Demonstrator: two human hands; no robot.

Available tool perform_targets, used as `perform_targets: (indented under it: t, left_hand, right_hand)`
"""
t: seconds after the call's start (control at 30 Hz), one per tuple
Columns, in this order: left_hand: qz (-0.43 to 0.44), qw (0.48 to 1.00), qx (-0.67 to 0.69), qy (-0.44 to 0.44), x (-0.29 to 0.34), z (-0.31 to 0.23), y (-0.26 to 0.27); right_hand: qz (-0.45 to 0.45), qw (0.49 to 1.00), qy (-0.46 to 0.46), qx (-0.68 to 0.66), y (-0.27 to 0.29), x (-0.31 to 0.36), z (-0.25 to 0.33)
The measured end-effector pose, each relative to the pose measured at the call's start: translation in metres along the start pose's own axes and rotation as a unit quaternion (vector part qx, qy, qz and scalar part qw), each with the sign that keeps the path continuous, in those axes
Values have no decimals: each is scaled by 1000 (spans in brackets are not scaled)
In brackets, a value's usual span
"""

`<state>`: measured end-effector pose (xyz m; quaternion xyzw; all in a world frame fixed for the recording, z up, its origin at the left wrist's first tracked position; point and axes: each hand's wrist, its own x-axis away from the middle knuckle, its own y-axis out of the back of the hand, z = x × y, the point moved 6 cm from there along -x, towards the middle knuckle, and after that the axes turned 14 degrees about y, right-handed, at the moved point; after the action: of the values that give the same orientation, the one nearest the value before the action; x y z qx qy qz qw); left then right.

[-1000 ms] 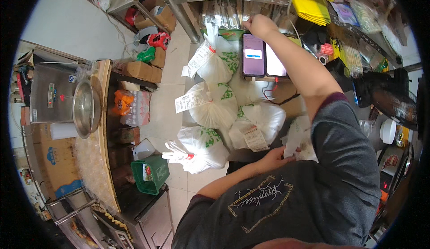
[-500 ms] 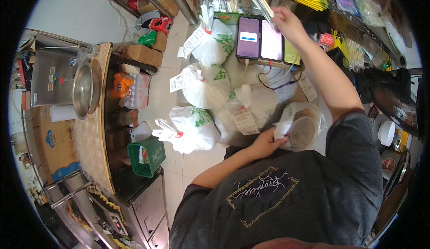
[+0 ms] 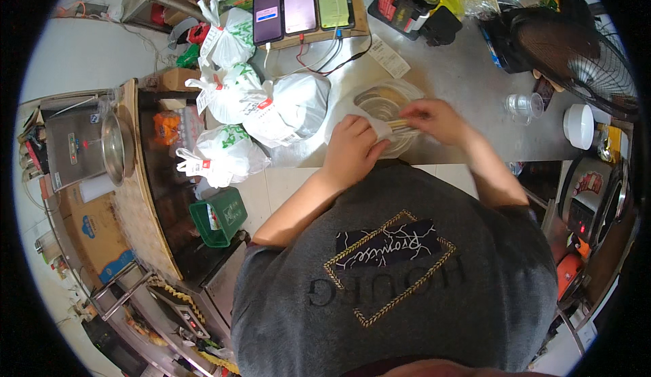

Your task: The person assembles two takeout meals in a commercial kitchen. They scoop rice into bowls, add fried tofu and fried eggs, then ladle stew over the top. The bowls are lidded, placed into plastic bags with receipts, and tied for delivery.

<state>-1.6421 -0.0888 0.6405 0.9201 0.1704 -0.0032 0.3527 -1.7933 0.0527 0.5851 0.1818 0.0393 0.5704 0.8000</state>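
Right hand (image 3: pixel 439 121) has brought a pinched packet (image 3: pixel 400 124), probably utensils, over the clear container (image 3: pixel 382 106); left hand (image 3: pixel 351 148) pinches its bag (image 3: pixel 382 130) at left: both now engaged.

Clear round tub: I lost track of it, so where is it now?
In the head view, the clear round tub is slightly right of centre on the metal table, between the left hand and right hand, right of the white bags.
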Motion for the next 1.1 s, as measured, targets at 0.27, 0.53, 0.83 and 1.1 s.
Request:
perform_targets:
  t: [0.27,0.53,0.83,1.1]
  left_hand:
    - [33,992,-115,26,-9,19,-33]
    - [44,992,-117,29,-15,20,-32]
    - [-36,996,81,21,3,-20,47]
    - [366,923,115,27,-32,-5,-16]
  right_hand:
    - [-206,973,-105,-16,-5,37,-57]
    - [6,946,17,-325,-21,31,108]
    - [-83,897,272,337,17,6,173]
    - [27,979,201,-13,-24,-37,108]
